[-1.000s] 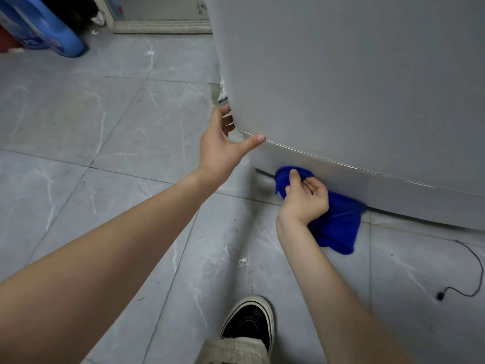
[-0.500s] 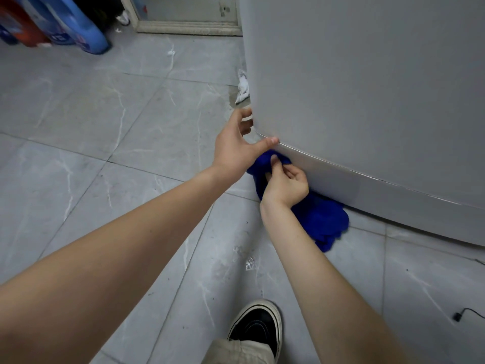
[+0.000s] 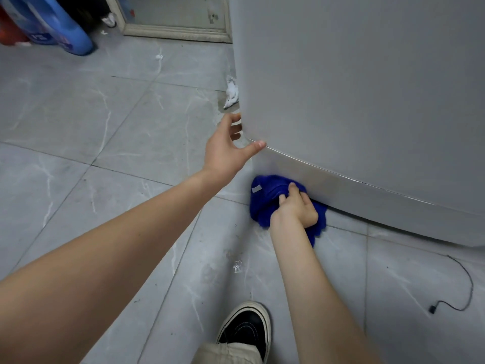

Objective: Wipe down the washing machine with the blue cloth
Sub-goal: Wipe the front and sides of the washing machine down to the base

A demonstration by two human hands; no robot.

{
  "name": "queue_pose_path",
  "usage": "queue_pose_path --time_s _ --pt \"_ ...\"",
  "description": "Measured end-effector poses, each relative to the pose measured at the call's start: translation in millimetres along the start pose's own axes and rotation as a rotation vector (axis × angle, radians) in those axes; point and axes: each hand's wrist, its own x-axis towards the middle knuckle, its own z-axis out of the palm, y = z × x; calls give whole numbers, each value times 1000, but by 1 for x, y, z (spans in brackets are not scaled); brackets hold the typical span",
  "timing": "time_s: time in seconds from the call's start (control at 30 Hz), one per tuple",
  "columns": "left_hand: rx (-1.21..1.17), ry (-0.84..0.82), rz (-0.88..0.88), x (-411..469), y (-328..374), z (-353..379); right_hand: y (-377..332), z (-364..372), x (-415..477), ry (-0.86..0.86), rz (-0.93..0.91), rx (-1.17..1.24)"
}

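The grey washing machine (image 3: 362, 82) fills the upper right, its lower panel curving down to the floor. My right hand (image 3: 295, 208) grips the bunched blue cloth (image 3: 265, 198) and presses it against the machine's bottom panel, just above the tiles. My left hand (image 3: 228, 148) rests on the machine's left corner, thumb along the front seam and fingers wrapped round the side, partly hidden.
Blue and red detergent bottles (image 3: 49, 27) stand at the far left. A white crumpled scrap (image 3: 231, 94) lies beside the machine's corner. A thin black cable (image 3: 458, 290) lies on the tiles at right. My black shoe (image 3: 245, 328) is at the bottom centre.
My right hand has slid the blue cloth down and to the right along the bottom panel, away from my left hand. The left hand stays on the corner.
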Motion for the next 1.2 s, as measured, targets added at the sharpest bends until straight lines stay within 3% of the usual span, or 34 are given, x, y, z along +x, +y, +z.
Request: queue_pose_path --time_s 0.17,0.33,0.53,0.7,0.93,1.03,1.2 --pt "-22 5 12 -5 1 3 -24 -15 -6 -118 -88 -16" --pt "-71 -1 19 -13 0 11 -30 -32 10 9 -129 -74" --pt "-95 27 -2 -29 6 31 -54 -43 0 -142 -257 -82" --pt "-95 68 -28 -33 7 37 -55 -49 11 3 -238 -96" --pt "-89 146 -59 -43 18 51 -78 -66 0 -108 -392 -72" --pt "-83 157 -69 -46 20 54 -88 -72 8 -61 -340 -63" --pt "-96 165 -63 -46 18 54 -95 -91 -14 -162 -309 -49"
